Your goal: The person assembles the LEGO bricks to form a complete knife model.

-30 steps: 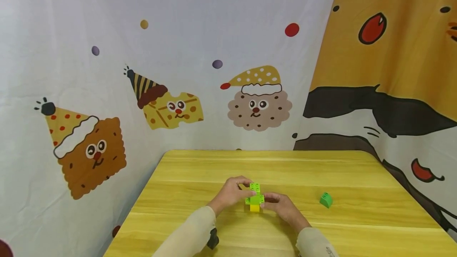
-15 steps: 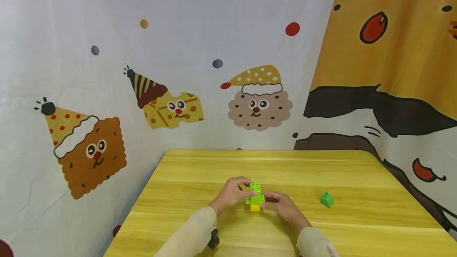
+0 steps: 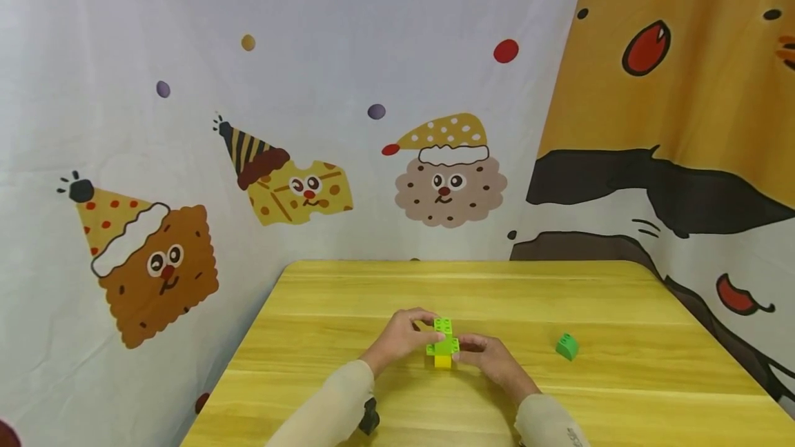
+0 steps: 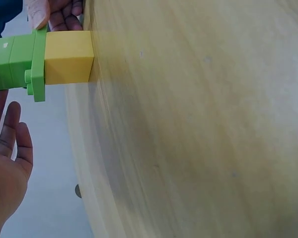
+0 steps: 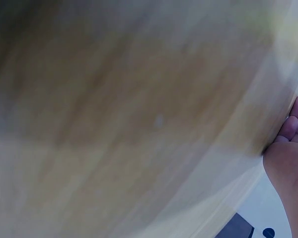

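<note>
A small stack of toy building bricks stands upright on the table in the head view, with light green bricks (image 3: 443,327) above a wider green plate (image 3: 430,350) and a yellow brick (image 3: 443,361) at the bottom. My left hand (image 3: 397,341) holds the upper green bricks from the left, its thumb across their front. From the right, my right hand (image 3: 493,361) pinches the plate's end. In the left wrist view the stack appears sideways, the yellow brick (image 4: 69,57) against the table. The right wrist view shows part of the right hand (image 5: 293,163); the stack is hardly visible there.
A loose darker green brick with a curved side (image 3: 566,346) lies on the wooden table (image 3: 497,288) to the right. Next to the left sleeve (image 3: 338,399) is a black object (image 3: 369,418), partly hidden. A printed cloth (image 3: 310,54) hangs behind the table.
</note>
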### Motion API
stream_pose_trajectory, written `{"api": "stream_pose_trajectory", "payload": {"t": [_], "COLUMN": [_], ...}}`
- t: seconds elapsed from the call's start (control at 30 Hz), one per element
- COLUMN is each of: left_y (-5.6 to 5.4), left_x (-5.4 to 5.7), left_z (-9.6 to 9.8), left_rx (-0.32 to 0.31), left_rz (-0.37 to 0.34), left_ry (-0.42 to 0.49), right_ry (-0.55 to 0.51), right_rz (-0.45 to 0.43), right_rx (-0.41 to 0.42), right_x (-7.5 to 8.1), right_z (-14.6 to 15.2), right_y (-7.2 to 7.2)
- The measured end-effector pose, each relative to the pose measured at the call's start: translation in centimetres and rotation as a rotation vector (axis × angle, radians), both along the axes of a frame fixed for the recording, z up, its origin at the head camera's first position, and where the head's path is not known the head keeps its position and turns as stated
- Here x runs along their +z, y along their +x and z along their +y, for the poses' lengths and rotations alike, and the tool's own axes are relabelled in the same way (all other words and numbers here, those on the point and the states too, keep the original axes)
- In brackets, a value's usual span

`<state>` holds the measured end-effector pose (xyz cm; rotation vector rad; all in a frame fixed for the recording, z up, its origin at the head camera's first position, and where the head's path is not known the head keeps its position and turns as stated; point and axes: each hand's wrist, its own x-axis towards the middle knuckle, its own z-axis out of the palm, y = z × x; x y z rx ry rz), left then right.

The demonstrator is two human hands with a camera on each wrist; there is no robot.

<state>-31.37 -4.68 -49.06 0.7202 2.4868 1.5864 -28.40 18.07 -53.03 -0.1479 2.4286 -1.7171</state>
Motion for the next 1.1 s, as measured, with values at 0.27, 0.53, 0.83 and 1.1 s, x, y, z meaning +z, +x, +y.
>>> {"api": "stream_pose_trajectory", "payload": {"t": [0.27,0.53,0.83,1.1], "left_y": [0.1,0.1,-0.2,-0.6], "left_x": [0.3,0.4,0.1,-0.9], "left_z": [-0.2,-0.7,-1.6,-2.8], "left_rx": [-0.018,-0.019,0.003,0.052], "left_rz": [-0.007,-0.027,-0.041,-0.079], "left_ry": [0.007,0.014,0.038,-0.025], "right_ry": [-0.003,-0.006,0.001,-0.004], "right_rz": [0.000,-0.011,-0.009,-0.004], "right_rx": [-0.008,-0.018,-0.025,-0.022], "right_x": [0.1,0.3,0.3,0.3], "right_z": [-0.1,-0.2,-0.3,-0.3], "right_y": [0.1,0.3,0.3,0.4]}}
